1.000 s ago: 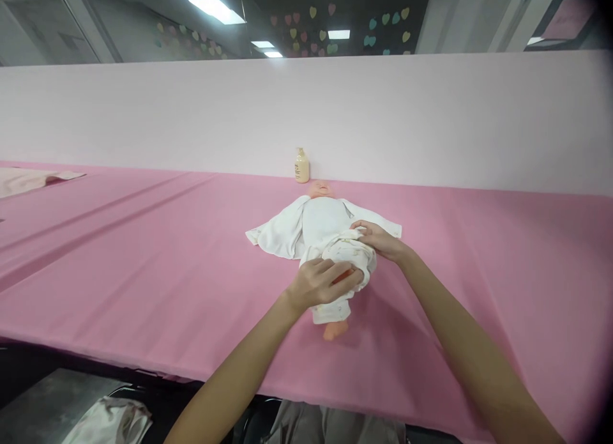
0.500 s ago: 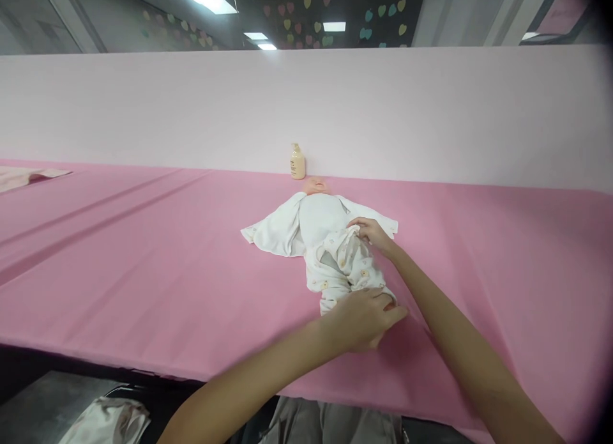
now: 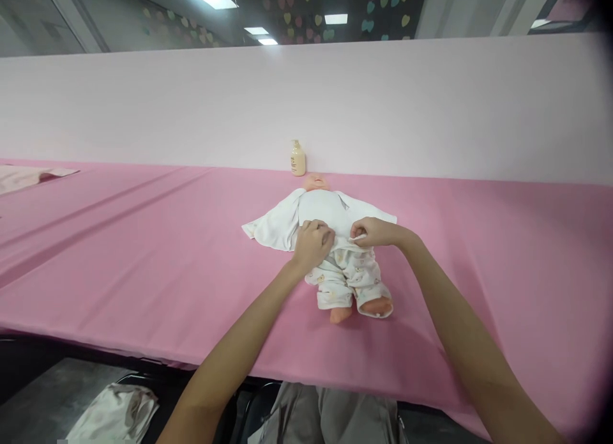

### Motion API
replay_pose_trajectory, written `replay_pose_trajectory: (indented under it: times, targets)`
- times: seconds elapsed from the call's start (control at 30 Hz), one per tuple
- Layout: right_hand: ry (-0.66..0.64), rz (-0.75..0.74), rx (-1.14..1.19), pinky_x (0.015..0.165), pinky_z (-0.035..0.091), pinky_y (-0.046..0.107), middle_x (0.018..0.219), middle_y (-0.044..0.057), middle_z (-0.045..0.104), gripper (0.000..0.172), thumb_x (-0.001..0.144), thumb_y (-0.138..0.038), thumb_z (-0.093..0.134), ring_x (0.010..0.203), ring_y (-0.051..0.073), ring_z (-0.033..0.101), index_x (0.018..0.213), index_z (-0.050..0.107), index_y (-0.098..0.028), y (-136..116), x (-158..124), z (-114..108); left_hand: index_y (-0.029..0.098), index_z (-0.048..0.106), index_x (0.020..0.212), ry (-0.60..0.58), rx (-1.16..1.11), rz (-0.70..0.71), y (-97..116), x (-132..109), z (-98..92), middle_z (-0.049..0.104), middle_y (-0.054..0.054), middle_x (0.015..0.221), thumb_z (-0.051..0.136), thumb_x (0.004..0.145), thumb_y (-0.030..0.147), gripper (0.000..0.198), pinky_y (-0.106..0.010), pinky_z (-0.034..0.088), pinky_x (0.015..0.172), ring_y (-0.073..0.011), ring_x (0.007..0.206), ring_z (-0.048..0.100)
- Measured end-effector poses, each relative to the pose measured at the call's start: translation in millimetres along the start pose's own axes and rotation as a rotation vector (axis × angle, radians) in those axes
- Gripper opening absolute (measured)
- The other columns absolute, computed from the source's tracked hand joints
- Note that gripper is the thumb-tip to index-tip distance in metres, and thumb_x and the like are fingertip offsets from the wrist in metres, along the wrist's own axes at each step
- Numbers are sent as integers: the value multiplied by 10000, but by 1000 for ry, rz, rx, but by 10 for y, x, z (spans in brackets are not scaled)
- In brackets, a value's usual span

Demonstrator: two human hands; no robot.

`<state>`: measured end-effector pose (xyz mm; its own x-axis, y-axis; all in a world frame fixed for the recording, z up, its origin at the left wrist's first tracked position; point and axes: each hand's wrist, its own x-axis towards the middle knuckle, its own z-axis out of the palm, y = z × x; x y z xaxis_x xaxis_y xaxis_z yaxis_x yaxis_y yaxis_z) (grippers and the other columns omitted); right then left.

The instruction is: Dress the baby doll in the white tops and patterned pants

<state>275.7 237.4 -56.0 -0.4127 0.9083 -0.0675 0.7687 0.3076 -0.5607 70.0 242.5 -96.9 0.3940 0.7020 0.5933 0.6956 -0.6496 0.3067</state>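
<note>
A baby doll (image 3: pixel 317 181) lies on its back on the pink table cover (image 3: pixel 158 259), head toward the wall. It wears a white top (image 3: pixel 320 206) with both sleeves spread out. Patterned white pants (image 3: pixel 361 268) cover its legs, and both feet stick out of the cuffs. At the doll's waist on the left, my left hand (image 3: pixel 313 244) has its fingers curled at the waistband; what they grip is hidden. My right hand (image 3: pixel 371 232) pinches the pants' waistband on the right side, and a bit of white cloth shows between the fingers.
A cream pump bottle (image 3: pixel 297 159) stands behind the doll's head, near the white wall (image 3: pixel 191 105). A light cloth (image 3: pixel 33 177) lies at the far left of the table. Below the table's front edge, a crumpled white cloth (image 3: pixel 115 413) rests on a dark seat.
My left hand has moved from the doll's right-side foot up to the waist. My right hand stays at the waistband. The pants lie flatter, and both feet are now uncovered.
</note>
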Motion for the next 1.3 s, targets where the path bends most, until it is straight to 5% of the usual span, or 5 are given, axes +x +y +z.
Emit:
replay_pose_trajectory:
  times: [0.47, 0.57, 0.83, 1.17, 1.3]
  targets:
    - [554, 5, -464, 523, 237, 273, 783, 50, 571, 200, 663, -106, 437, 623, 166, 445, 795, 564, -188, 48, 172, 138, 166, 595, 751, -369, -644, -281, -291, 19, -252, 506, 25, 594, 494, 813, 435, 294, -244, 310, 521, -108, 551, 423]
    - [519, -85, -317, 556, 270, 271, 709, 32, 571, 226, 620, -83, 421, 629, 163, 450, 757, 573, -179, 36, 187, 194, 168, 560, 644, -415, -427, -116, -232, -10, -325, 445, 42, 539, 578, 769, 415, 277, -247, 260, 512, -95, 523, 370]
    - [217, -305, 575, 583, 349, 262, 757, 22, 595, 311, 656, -181, 446, 651, 144, 479, 878, 662, -160, -348, 124, 191, 183, 580, 752, 64, -262, -60, 115, -95, -122, 514, 7, 626, 563, 819, 375, 204, -269, 342, 614, -146, 661, 477]
    - [179, -327, 542, 562, 352, 248, 691, -22, 498, 270, 737, -274, 608, 608, 106, 450, 991, 645, -188, -409, 14, 113, 150, 590, 983, -199, -989, -279, 19, -35, -118, 639, -44, 837, 422, 852, 372, 308, -276, 421, 654, -156, 720, 561]
    - [200, -236, 378, 546, 367, 256, 657, -15, 555, 341, 710, -358, 653, 569, 117, 482, 1005, 643, -187, -263, 19, 67, 154, 649, 765, -236, -605, -189, -81, -11, -249, 627, -16, 704, 484, 789, 294, 217, -264, 392, 653, -138, 669, 527]
